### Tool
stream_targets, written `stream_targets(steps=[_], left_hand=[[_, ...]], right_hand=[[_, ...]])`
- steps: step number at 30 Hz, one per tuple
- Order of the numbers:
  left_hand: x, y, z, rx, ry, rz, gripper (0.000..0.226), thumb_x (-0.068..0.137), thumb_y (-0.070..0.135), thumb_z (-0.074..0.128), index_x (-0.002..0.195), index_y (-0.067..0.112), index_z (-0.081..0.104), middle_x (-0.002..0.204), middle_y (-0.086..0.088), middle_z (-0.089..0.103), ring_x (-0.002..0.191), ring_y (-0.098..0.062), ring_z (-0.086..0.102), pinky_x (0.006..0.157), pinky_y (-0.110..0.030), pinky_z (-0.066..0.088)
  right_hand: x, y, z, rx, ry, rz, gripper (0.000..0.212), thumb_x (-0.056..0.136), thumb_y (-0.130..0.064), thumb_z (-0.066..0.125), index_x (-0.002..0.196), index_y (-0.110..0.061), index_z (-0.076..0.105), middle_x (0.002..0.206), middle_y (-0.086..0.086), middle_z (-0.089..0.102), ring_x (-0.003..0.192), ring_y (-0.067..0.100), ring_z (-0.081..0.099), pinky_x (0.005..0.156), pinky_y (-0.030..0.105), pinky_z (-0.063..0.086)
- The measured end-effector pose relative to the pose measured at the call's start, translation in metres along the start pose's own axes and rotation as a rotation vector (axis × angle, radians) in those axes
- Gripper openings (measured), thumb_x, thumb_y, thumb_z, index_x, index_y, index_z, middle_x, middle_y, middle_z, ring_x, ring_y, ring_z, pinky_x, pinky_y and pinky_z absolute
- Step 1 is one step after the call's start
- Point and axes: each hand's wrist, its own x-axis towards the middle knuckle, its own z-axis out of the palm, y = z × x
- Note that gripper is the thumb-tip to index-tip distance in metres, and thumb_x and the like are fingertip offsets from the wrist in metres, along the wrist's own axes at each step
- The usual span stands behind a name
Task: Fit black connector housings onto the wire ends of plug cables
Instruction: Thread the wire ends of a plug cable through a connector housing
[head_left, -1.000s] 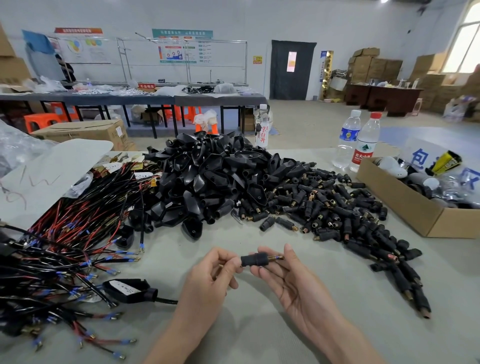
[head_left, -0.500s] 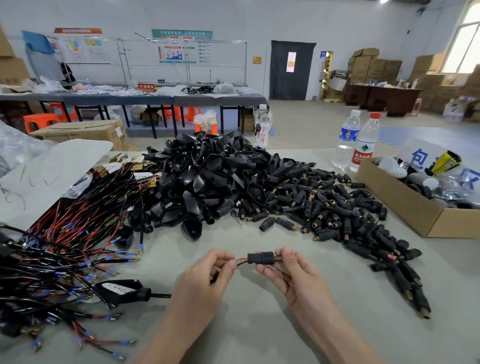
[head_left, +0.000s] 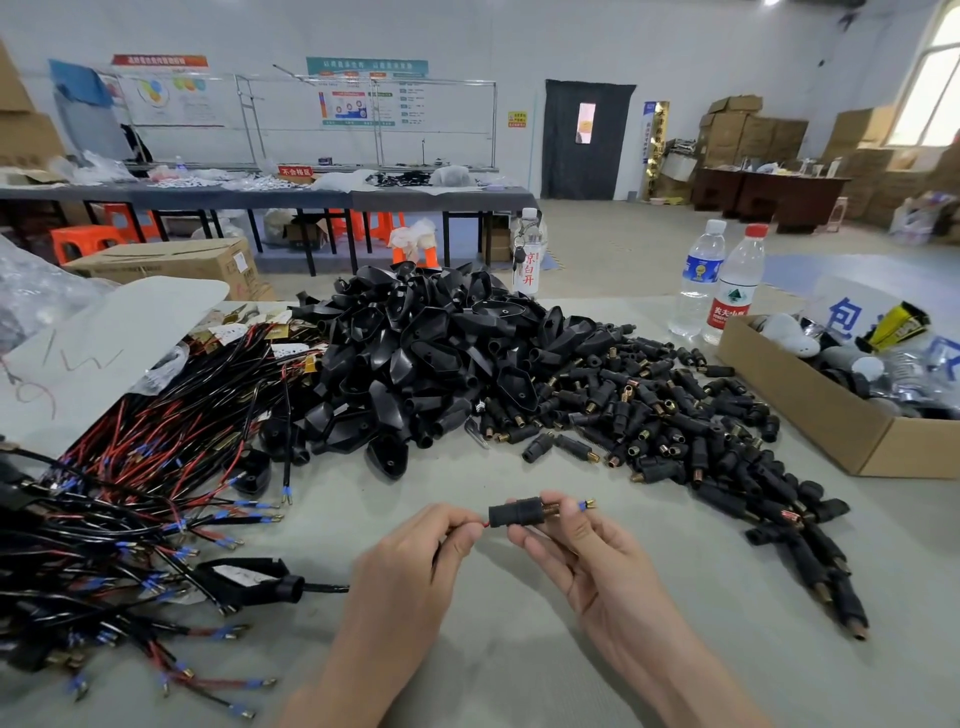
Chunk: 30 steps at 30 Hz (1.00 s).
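- Head view, far left of the frame: a tangle of plug cables sprawls over the grey table. The wires are black and red, and many end in blue-sleeved metal terminals.
- Lower left of centre: one black plug lies flat on the table. Its cable runs right toward the person's wrist.
- Lower centre: the left hand has its fingers curled, and thumb and forefinger pinch a thin red wire just left of the housing.
- Between the two hands, raised off the table, a black connector housing lies level with its brass end to the right. The red wire enters it on the left.
- Just right of it: the right hand, palm up, grips the housing between thumb and fingertips. A blue-sleeved terminal sticks out past the forefinger.
- Middle of the frame, behind the hands: a tall heap of black plug shells.
- Right of that heap and touching it: a spread of loose connector housings, many with brass tips, trails toward the lower right.
- Upper right: two clear water bottles stand side by side, one with a blue label and one with a red label.
- Right edge: an open cardboard box holds mixed items.
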Motion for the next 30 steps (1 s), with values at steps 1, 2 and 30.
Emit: stream_targets(steps=[1,2,30], left_hand=[[0.000,0.000,0.000,0.008,0.002,0.007,0.006,0.095,0.036,0.060,0.092,0.035,0.065,0.082,0.025,0.061,0.070,0.001,0.058,0.060,-0.018,0.044],[-0.001,0.000,0.000,0.016,0.008,0.018,0.006,0.096,0.035,0.060,0.093,0.035,0.065,0.080,0.027,0.059,0.067,0.003,0.055,0.059,-0.015,0.041],[-0.003,-0.002,0.002,0.132,-0.029,0.183,0.025,0.098,0.043,0.047,0.103,0.028,0.066,0.083,0.018,0.068,0.071,-0.003,0.066,0.059,-0.031,0.055]], right_hand=[[0.000,0.000,0.000,-0.004,-0.007,0.005,0.033,0.081,-0.020,0.063,0.104,0.004,0.065,0.104,0.029,0.071,0.089,0.035,0.074,0.066,0.025,0.060],[0.000,-0.001,0.000,-0.016,-0.012,0.007,0.033,0.081,-0.020,0.063,0.105,0.004,0.065,0.105,0.029,0.071,0.088,0.034,0.074,0.066,0.024,0.060],[0.008,-0.010,-0.014,-0.066,0.178,-0.141,0.026,0.083,-0.025,0.064,0.102,-0.008,0.069,0.096,0.007,0.075,0.077,0.017,0.072,0.067,0.023,0.059]])
